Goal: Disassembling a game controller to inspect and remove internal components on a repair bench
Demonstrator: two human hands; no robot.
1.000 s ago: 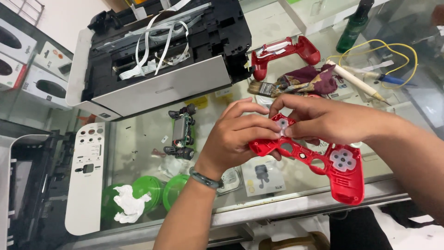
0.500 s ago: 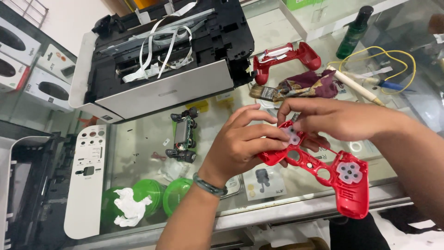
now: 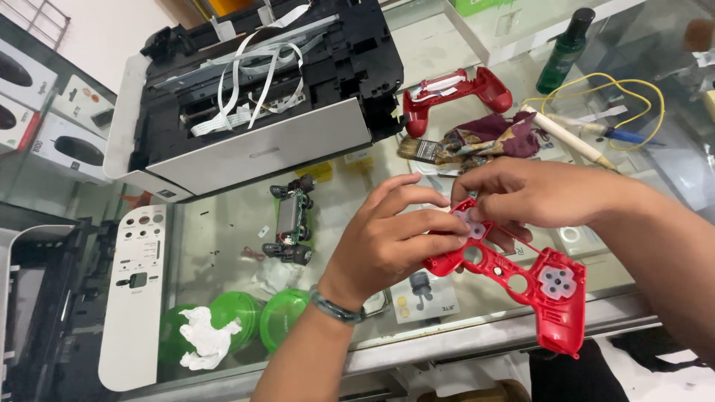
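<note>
Red plastic, glossy and hard, forms the controller front shell (image 3: 521,279) that is held just above the near edge of the glass worktop (image 3: 223,246). Round holes are cut through its middle, and a pale rubbery button pad (image 3: 558,281) is seated in its right grip. A second pale pad (image 3: 471,223) is pinched at the shell's upper left end between the fingers of the left hand (image 3: 387,242) and those of the right hand (image 3: 532,195); both sets of fingers are pressed together on it. A dark green bangle (image 3: 337,307) is worn at the left wrist.

A small dark circuit assembly (image 3: 292,219) with two thumbsticks is laid on the glass to the left, apart from the hands. Farther back, a matching red rear shell (image 3: 456,89), a flat bristle brush (image 3: 426,150) and a crumpled maroon cloth (image 3: 495,134) are gathered near one another. An opened printer (image 3: 253,97), black inside with white ribbon cables, is set along the far left. A long white perforated panel (image 3: 134,298) is laid at the left edge. Free glass is left between the printer and the hands. A green bottle (image 3: 564,50) and a looped yellow wire (image 3: 618,93) are seen at the far right.
</note>
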